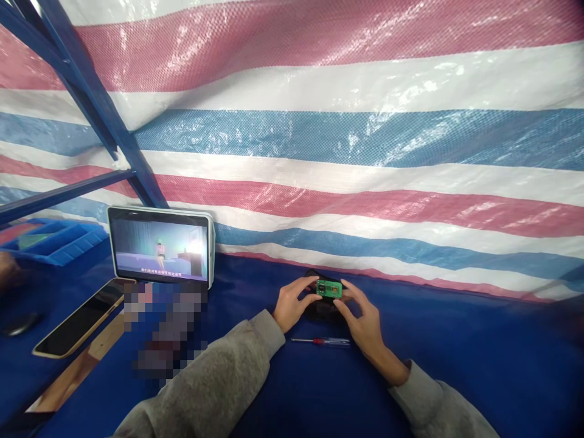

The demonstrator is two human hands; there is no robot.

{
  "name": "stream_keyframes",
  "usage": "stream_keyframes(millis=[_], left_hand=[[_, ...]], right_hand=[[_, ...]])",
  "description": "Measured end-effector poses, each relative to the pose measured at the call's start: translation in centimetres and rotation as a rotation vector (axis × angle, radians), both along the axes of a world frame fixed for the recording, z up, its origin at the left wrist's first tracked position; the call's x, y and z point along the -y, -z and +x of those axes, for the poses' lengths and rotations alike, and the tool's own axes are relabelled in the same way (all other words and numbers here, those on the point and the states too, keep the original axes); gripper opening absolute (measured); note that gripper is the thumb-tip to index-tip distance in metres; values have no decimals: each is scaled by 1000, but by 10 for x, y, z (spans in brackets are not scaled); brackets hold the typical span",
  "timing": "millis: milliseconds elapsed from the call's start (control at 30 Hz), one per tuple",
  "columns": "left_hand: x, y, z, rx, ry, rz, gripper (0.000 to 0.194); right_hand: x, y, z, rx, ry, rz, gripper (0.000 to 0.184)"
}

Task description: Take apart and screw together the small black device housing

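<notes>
Behind everything hangs a glossy woven striped sheet [365, 140], above a smooth blue tabletop [479, 340]. The left hand [292, 304] and right hand [366, 322] pinch a rectangular green circuit board [329, 289] by opposite ends, over what may be a dark rounded object [323, 311]. Light edge pressure, fingertips off the components, would suit it best. Nearer lies a slim screwdriver [326, 342], its handle clear and ribless-looking plastic.

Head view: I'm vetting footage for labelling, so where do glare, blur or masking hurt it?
All in the head view: glare streaks the striped sheet; another person's hand at far left is blurred; mosaic blocks hide a patch below the tablet; the green circuit board reads in outline, not fine detail.
</notes>
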State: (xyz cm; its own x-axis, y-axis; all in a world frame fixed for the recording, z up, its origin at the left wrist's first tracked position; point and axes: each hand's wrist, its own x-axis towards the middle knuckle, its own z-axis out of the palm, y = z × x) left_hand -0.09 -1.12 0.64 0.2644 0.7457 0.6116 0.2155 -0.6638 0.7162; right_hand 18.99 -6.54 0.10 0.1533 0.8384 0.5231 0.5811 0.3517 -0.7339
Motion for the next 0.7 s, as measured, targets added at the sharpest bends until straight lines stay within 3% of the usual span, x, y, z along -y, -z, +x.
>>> stream_keyframes(millis=[133, 433, 567, 700], left_hand=[[0, 2, 0, 11, 9, -22, 36], [2, -3, -1, 4, 32, -43, 36], [3, -5, -3, -20, 74, 1, 36], [4, -2, -3, -56, 114, 74, 37]], right_hand=[[-1, 3, 1, 6, 13, 17, 36], [0, 4, 2, 8, 16, 12, 35], [2, -2, 1, -52, -17, -2, 33], [3, -8, 0, -69, -31, -36, 20]])
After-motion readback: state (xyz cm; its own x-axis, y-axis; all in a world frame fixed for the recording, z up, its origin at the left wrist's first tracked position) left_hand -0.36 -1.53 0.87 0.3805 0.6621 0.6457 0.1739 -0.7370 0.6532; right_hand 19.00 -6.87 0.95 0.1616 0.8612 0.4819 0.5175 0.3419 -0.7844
